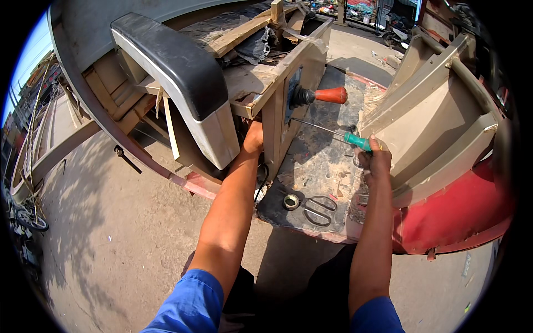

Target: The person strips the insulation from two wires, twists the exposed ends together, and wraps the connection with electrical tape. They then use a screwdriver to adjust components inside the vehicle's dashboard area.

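My right hand point(376, 159) is closed round the green handle of a screwdriver point(358, 141). Its long metal shaft points left, with the tip at the side panel point(283, 121) of a beige metal box, below a lever with a red handle point(331, 95) and a black rubber boot. My left hand point(255, 136) reaches into the box's opening, between the panel and a black-topped armrest point(177, 66). Its fingers are hidden inside, so what they touch does not show.
Scissors point(318, 211) and a roll of black tape point(291, 201) lie on the worn, dirty floor mat point(300, 166). A beige seat frame point(438, 122) stands on the right above a red curved panel point(452, 202). Wood strips point(244, 34) and torn black sheeting top the box.
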The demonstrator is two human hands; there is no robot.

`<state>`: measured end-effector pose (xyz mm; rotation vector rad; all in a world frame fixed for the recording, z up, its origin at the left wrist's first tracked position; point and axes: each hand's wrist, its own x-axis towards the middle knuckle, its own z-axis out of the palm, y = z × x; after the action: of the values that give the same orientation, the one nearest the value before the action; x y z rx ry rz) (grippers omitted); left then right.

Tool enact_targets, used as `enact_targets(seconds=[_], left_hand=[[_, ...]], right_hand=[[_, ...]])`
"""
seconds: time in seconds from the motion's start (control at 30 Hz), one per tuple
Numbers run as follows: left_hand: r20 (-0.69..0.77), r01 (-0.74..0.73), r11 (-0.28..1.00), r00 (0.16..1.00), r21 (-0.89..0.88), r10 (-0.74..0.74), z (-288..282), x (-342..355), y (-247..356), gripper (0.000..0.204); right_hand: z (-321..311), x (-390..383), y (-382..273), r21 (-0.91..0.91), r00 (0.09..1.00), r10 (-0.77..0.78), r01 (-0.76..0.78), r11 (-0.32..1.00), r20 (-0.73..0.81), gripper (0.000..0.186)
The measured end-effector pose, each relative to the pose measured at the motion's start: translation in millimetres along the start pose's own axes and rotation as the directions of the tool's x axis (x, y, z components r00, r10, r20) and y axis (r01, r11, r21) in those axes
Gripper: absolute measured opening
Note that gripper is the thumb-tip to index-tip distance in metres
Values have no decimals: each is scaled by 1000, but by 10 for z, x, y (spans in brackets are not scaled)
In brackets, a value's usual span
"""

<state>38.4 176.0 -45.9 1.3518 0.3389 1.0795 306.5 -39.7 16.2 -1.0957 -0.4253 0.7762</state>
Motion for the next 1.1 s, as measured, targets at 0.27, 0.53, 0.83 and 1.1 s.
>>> enact_targets(seconds=[0.27,0.53,0.83,1.1], left_hand=[[-136,93,992,987,83,-82,117,11,113,43],[-175,5,991,984,134,18,243,-26,179,40],[-163,-41,995,985,94,56,203,-14,147,36],[-143,-37,995,988,96,51,146,21,96,36]], right_hand=[[2,30,27,47,999,45,-45,998,4,38],[-7,38,45,206,992,-110,93,974,69,39],[53,-38,-15,285,989,-124,98,953,77,33],[51,-12,32,153,987,-159,156,976,12,33]])
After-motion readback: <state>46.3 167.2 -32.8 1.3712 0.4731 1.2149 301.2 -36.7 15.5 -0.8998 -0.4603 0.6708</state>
